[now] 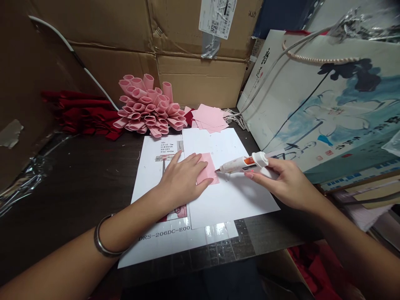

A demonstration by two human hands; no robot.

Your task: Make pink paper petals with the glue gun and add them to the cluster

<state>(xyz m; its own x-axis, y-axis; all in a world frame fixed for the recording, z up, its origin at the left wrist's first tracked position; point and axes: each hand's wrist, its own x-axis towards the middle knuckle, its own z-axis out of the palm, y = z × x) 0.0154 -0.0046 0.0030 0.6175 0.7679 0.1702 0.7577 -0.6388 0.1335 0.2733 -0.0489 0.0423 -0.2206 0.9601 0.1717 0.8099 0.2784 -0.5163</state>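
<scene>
My left hand (183, 177) lies flat with its fingers stretched out over the left part of a small pink square (210, 164), holding it down. Under the square is a blank white sheet (237, 200), which overlaps a printed sheet (146, 187) with a picture and lettering. In my right hand (290, 183) is a white hot glue gun (239, 164) with an orange window. Its nozzle points left and meets the right edge of the pink square. Thin strands of glue appear on the paper just below the nozzle.
Behind the sheets stand many rolled pink tubes (150, 106) in a bundle, beside a loose pile of pink squares (211, 116). Folded red pieces (86, 114) lie at the back left. Cardboard boxes (200, 77) close off the back; a large paper bag (306, 100) with a cable stands right.
</scene>
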